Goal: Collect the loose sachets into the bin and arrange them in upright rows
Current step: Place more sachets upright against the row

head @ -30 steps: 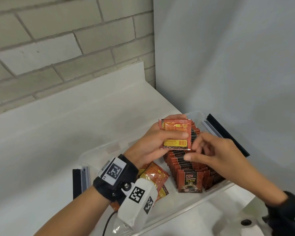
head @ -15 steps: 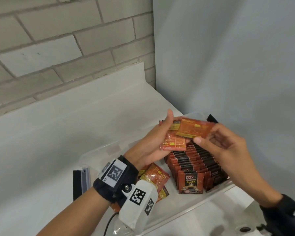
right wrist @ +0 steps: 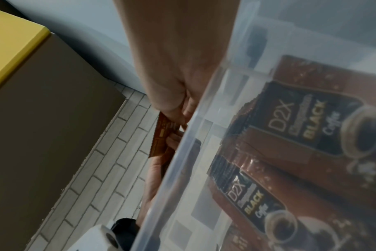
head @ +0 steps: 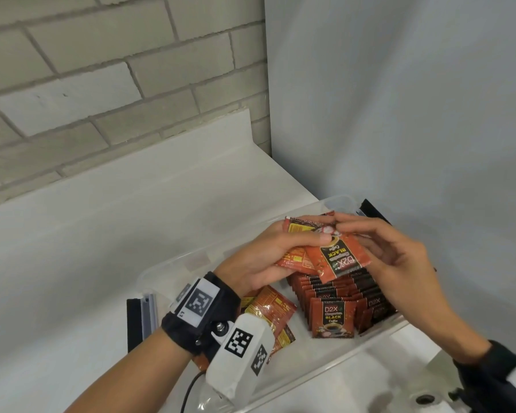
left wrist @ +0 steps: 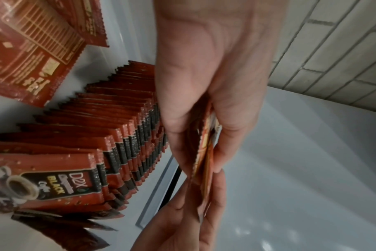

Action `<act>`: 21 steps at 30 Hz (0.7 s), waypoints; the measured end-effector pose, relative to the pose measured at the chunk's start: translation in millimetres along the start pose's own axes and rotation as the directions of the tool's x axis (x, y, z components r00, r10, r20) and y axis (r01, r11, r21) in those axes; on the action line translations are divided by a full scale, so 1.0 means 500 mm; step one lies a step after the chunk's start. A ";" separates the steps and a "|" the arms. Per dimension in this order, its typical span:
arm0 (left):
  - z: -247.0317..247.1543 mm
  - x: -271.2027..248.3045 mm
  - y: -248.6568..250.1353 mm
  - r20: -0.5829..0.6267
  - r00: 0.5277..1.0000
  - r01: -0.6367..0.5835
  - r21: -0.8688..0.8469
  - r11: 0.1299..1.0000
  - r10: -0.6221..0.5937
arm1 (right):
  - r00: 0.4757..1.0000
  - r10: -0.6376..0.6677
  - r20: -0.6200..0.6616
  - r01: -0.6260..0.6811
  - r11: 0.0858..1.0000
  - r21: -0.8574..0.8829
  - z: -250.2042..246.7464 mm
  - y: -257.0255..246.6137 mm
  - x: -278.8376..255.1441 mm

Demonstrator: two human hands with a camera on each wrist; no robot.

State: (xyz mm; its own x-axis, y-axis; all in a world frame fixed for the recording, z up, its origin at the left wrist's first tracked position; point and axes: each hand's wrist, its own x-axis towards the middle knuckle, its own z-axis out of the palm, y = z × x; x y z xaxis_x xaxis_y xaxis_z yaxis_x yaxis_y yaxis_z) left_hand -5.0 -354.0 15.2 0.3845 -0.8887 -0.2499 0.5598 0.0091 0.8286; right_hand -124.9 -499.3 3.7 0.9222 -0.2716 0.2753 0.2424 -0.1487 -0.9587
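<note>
Over the clear plastic bin (head: 191, 257) my left hand (head: 262, 257) grips a small stack of red-orange sachets (head: 295, 259), thumb across the front. My right hand (head: 399, 263) pinches the top edge of one sachet (head: 337, 259), which shows its "D2X Black Coffee" face upside down against that stack. In the left wrist view the held sachets (left wrist: 204, 161) stand edge-on between the left hand (left wrist: 215, 68) and the right hand's fingers (left wrist: 182, 220). Below, upright rows of sachets (head: 334, 296) fill the bin's right part. Loose sachets (head: 271, 311) lie flat at its left.
The bin sits on a white counter (head: 87, 263) in a corner, with a brick wall (head: 102, 84) behind and a grey wall (head: 399, 114) on the right. Black clips (head: 136, 323) flank its ends. A drain hole (head: 425, 399) shows at the lower right. A yellow-topped box (right wrist: 11, 42) appears in the right wrist view.
My right hand left the upright row, took one sachet off the stack in my left hand, and turned it over so its printed front faces me upside down.
</note>
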 end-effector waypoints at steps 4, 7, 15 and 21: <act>-0.001 0.003 0.006 -0.108 0.990 -0.098 -0.082 0.992 0.089 | 0.989 0.102 0.104 -0.112 0.989 0.095 0.004 0.008 0.002; -0.001 0.004 0.006 -0.136 0.980 -0.165 -0.119 0.979 0.148 | 0.957 0.180 0.227 -0.186 0.982 0.006 0.011 0.009 -0.002; 0.001 0.008 0.005 -0.169 0.968 -0.208 -0.142 0.968 0.184 | 0.969 0.243 -0.050 -0.236 0.965 0.115 0.007 -0.005 0.011; -0.012 0.009 0.010 -0.249 0.954 -0.231 -0.261 0.937 0.166 | 0.926 0.256 0.277 -0.218 0.963 -0.159 -0.034 -0.017 0.001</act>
State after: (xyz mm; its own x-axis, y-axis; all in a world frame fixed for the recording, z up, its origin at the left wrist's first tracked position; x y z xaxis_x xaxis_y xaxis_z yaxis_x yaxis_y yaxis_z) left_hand 4.2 -355.3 15.3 0.6425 -0.7322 -0.2259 0.6273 0.3332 0.7039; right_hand -131.7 -514.3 13.4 0.9996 -0.0259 -0.0103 -0.0162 -0.2354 -0.9718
